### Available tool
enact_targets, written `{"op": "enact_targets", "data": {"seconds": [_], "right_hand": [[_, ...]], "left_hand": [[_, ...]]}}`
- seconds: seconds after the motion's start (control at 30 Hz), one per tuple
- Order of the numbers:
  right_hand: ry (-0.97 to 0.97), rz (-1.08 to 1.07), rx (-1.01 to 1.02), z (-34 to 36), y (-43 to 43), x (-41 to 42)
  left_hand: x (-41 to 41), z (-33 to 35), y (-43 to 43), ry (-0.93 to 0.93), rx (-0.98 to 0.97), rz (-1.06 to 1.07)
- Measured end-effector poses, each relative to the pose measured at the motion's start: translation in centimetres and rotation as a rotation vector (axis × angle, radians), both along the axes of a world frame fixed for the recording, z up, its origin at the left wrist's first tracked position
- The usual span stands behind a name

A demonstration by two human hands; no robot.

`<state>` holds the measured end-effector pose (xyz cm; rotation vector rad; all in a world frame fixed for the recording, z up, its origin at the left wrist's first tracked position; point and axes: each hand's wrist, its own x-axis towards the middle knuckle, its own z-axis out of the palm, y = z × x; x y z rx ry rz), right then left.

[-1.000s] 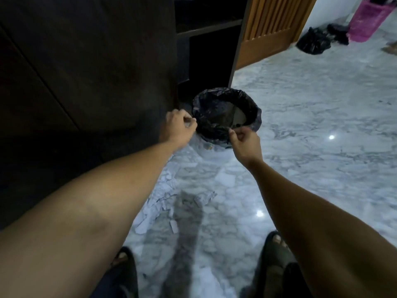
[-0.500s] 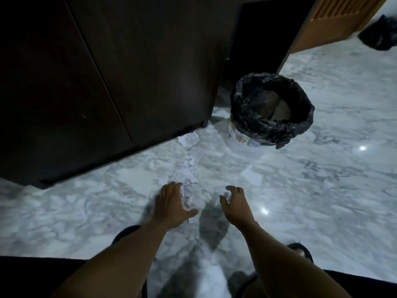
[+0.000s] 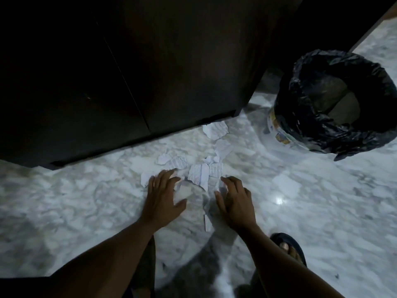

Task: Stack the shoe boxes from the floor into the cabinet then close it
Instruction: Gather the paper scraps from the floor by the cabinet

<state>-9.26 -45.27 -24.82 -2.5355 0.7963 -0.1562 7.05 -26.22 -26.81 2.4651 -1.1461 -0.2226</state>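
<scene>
No shoe box is in view. The dark cabinet (image 3: 150, 61) fills the upper left, its doors closed. My left hand (image 3: 163, 196) rests flat on the marble floor, fingers spread, touching torn paper scraps (image 3: 199, 173). My right hand (image 3: 234, 198) is beside it, fingers curved over the scraps, with a small white piece at its fingertips. More torn paper (image 3: 216, 130) lies by the cabinet's corner.
A bin lined with a black bag (image 3: 335, 104) stands on the floor at the right, next to the cabinet's corner. My sandalled right foot (image 3: 289, 248) is at the lower right. Marble floor (image 3: 322, 201) stretches all around.
My hands left the bin's rim and came down to the paper scraps on the floor. The view dropped lower and closer to the floor; the bin now sits to the right.
</scene>
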Motion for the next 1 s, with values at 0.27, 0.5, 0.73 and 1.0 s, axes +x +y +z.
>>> {"op": "enact_targets", "data": {"seconds": [0.27,0.5,0.73,1.0], "right_hand": [[0.148,0.067,-0.017,1.1,-7.5,10.9],[0.352,0.348,0.032,1.8,-12.2,13.6],[0.382,0.536,-0.027,2.9,-9.1,4.7],[0.228,0.629,-0.222,1.2,-1.6,1.1]], "left_hand": [[1.0,-0.5,-1.6,-0.038,0.173,-0.155],[1.2,-1.3,-2.3,-0.014,0.198,-0.086],[1.4,0.0,-1.0,-0.106,0.123,-0.192],[4.8,0.1,3.1,-0.055,0.246,-0.147]]}}
